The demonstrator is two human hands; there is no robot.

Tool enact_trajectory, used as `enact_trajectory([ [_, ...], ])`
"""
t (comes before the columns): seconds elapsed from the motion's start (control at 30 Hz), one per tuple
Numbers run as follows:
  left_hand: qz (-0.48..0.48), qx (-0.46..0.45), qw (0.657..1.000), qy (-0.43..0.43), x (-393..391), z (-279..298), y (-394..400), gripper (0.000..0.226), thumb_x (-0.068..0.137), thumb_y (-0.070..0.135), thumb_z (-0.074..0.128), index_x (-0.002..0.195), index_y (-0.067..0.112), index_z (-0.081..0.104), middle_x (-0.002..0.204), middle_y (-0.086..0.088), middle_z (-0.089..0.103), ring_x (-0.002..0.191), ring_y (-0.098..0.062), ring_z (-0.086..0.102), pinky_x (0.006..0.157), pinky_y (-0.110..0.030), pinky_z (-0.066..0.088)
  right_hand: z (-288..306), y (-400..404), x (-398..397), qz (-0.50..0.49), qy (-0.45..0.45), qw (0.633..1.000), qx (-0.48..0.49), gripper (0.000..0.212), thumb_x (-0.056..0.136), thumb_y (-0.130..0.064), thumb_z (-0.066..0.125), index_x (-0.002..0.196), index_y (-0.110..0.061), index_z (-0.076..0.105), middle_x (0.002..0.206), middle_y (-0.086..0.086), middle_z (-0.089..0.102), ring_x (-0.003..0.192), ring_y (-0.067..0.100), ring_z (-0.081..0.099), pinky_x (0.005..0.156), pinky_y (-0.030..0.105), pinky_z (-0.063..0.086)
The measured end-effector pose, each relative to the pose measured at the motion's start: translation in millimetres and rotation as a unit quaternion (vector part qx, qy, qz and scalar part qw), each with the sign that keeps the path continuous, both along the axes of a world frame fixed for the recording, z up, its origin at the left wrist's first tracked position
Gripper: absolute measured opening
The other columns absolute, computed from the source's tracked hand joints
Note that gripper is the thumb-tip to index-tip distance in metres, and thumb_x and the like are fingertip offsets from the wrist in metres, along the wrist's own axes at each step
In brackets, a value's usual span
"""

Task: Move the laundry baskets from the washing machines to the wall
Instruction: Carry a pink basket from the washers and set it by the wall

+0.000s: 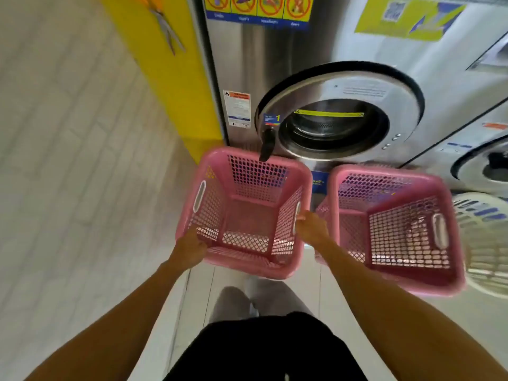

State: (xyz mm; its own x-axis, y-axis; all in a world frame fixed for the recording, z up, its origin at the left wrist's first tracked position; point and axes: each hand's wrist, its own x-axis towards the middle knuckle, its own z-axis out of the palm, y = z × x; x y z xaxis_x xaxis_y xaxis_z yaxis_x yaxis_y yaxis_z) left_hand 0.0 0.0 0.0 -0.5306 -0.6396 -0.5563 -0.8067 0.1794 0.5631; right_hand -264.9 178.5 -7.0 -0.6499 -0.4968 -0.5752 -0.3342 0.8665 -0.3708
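Two empty pink mesh laundry baskets sit in front of a steel washing machine [343,86]. The left pink basket [242,182] is gripped at both sides. My left hand [191,247] holds its near left rim. My right hand [312,226] grips its right wall at the handle slot. The right pink basket [398,224] stands beside it, untouched, its left edge close to my right forearm. A white basket [486,243] peeks out further right.
A white brick-pattern wall [68,160] fills the left side, with a yellow panel [170,72] beside the machine. The washer door [335,125] is round with a black handle. A second washing machine [483,166] stands at the right. Pale floor tiles lie below.
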Motion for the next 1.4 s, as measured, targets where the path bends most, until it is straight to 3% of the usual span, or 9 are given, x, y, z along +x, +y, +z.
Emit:
enact_trajectory([
  [0.17,-0.003,-0.035,0.998,-0.049,-21,-13,-29,0.066,0.097,0.005,0.049,0.157,0.013,0.022,0.148,-0.014,0.048,0.112,-0.035,0.062,0.064,-0.011,0.045,-24,-11,-11,-0.012,-0.003,0.999,0.037,0.038,0.089,-0.02,0.047,0.123,-0.01,0.061,0.117,0.01,0.07,0.099,0.032,0.07,0.081,0.038,0.058],
  [0.37,-0.086,-0.115,0.986,-0.088,-35,-37,-65,0.071,0.086,0.019,0.051,0.153,0.019,0.03,0.124,-0.018,0.061,0.112,-0.039,0.061,0.09,-0.044,0.056,-110,-1,-23,-0.053,-0.008,0.998,0.034,0.074,0.074,-0.032,0.041,0.147,-0.043,0.029,0.115,0.008,0.067,0.077,0.031,0.073,0.054,0.047,0.063],
  [0.5,-0.148,-0.191,0.963,-0.118,-35,-78,-99,0.093,0.079,0.023,0.054,0.158,0.036,0.006,0.124,-0.011,0.052,0.117,-0.033,0.05,0.097,-0.048,0.049,-74,-19,-11,-0.072,0.027,0.996,0.034,0.071,0.089,-0.031,0.045,0.155,-0.039,0.019,0.118,0.021,0.063,0.091,0.041,0.069,0.077,0.053,0.06],
  [0.73,-0.093,-0.13,0.98,-0.12,-54,-90,-123,0.101,0.083,0.005,0.065,0.157,0.03,0.001,0.117,-0.022,0.052,0.103,-0.039,0.058,0.082,-0.051,0.054,-97,-26,-12,-0.118,0.021,0.993,0.003,0.08,0.086,-0.035,0.048,0.152,-0.045,0.003,0.139,0.026,0.051,0.098,0.051,0.067,0.071,0.062,0.059],
  [0.87,-0.039,-0.089,0.99,-0.106,-58,-108,-127,0.096,0.092,0.005,0.057,0.158,0.028,-0.007,0.124,-0.023,0.046,0.089,-0.033,0.061,0.068,-0.036,0.052,-99,-34,-11,-0.141,0.046,0.989,0.02,0.079,0.1,-0.034,0.051,0.158,-0.033,-0.003,0.13,0.03,0.054,0.101,0.049,0.065,0.078,0.056,0.057],
  [1.0,0.003,-0.118,0.99,-0.074,-55,-133,-137,0.082,0.099,0.017,0.047,0.157,0.035,-0.008,0.09,-0.023,0.059,0.061,-0.027,0.06,0.048,-0.029,0.044,-109,-36,-5,-0.226,0.081,0.971,-0.02,0.074,0.102,-0.034,0.05,0.161,-0.034,0.006,0.131,0.023,0.054,0.108,0.044,0.059,0.082,0.047,0.049],
  [1.13,0.009,-0.139,0.986,-0.093,-60,-134,-136,0.072,0.102,0.029,0.041,0.157,0.036,-0.005,0.078,-0.016,0.054,0.06,-0.027,0.059,0.046,-0.03,0.042,-128,-25,-1,-0.184,0.087,0.978,-0.054,0.08,0.103,-0.037,0.04,0.154,-0.049,-0.021,0.096,0.022,0.062,0.072,0.035,0.065,0.064,0.052,0.058],
  [1.23,-0.003,-0.111,0.988,-0.111,-60,-115,-133,0.071,0.103,0.032,0.038,0.157,0.038,-0.008,0.078,-0.019,0.057,0.062,-0.031,0.061,0.049,-0.034,0.045,-127,-17,-14,-0.155,0.077,0.984,-0.031,0.085,0.103,-0.025,0.037,0.143,-0.061,-0.029,0.098,0.025,0.064,0.067,0.038,0.065,0.058,0.05,0.056],
  [1.4,0.082,-0.101,0.976,-0.175,-50,-76,-101,0.064,0.097,0.065,0.021,0.154,0.05,-0.002,0.11,-0.026,0.062,0.081,-0.036,0.06,0.075,-0.044,0.049,-82,-27,-16,-0.129,0.083,0.988,0.017,0.085,0.102,-0.011,0.044,0.157,-0.05,-0.01,0.109,0.015,0.056,0.073,0.029,0.058,0.061,0.042,0.051],
])
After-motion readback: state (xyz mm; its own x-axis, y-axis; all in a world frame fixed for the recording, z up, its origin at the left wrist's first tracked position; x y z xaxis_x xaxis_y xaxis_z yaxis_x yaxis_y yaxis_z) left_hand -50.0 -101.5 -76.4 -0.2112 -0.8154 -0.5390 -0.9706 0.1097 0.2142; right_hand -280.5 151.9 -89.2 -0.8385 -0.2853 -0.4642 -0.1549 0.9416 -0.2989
